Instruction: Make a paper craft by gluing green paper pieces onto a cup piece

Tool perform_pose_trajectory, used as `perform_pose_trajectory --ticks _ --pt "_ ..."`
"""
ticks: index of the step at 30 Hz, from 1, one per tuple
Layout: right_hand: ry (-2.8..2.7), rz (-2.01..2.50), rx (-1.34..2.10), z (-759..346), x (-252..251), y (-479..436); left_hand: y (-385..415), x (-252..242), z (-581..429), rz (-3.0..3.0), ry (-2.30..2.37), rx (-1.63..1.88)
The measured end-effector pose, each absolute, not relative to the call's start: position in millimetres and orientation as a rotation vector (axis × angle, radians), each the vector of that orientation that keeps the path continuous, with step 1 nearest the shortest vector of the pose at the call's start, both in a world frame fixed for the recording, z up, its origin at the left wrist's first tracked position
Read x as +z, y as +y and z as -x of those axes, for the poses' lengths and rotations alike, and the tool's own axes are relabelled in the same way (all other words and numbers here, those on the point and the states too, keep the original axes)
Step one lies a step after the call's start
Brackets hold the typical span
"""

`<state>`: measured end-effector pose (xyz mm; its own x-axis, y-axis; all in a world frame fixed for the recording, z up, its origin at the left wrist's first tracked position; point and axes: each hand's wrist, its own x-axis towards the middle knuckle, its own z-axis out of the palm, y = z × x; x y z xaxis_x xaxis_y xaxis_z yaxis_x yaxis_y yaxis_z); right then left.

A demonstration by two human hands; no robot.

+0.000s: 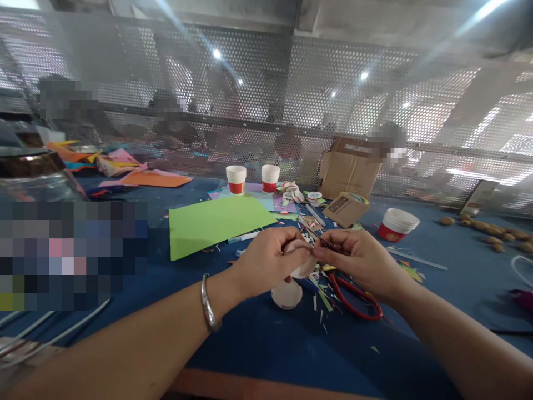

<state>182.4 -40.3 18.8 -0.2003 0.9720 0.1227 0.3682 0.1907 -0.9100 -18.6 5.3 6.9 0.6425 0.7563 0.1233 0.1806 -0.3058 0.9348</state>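
My left hand (270, 258) is closed around a rounded white paper piece (303, 268), perhaps part of a paper cup. Close beside it, the thumb and fingers of my right hand (353, 258) are pinched at that piece's edge. A thin dark shape shows between the right fingers, too small to name. Below the hands, a white paper disc (287, 294) lies on the blue table (250, 347). Red-handled scissors (362, 314) rest under my right hand, their blades hidden. Paper scraps (322, 303) are scattered around them.
Stacked red-and-white paper cups (236, 180) stand behind a green sheet (216, 222), with another stack (398, 225) at right. Cut cup pieces (293, 193) and a cardboard box (350, 166) sit toward the perforated metal screen (250, 83). Coloured paper (158, 178) and a clear jar (35, 178) are at left.
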Motion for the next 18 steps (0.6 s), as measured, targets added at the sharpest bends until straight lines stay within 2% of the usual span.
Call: perform_pose_trajectory --ticks 12,18 --pt "-1.616 1.221 1.152 -180.3 16.0 -39.8 12.3 8.2 18.9 -1.485 0.624 0.526" --pt "-1.708 1.34 0.839 -183.6 17.0 -38.4 13.5 6.5 14.9 -1.327 0.708 0.712"
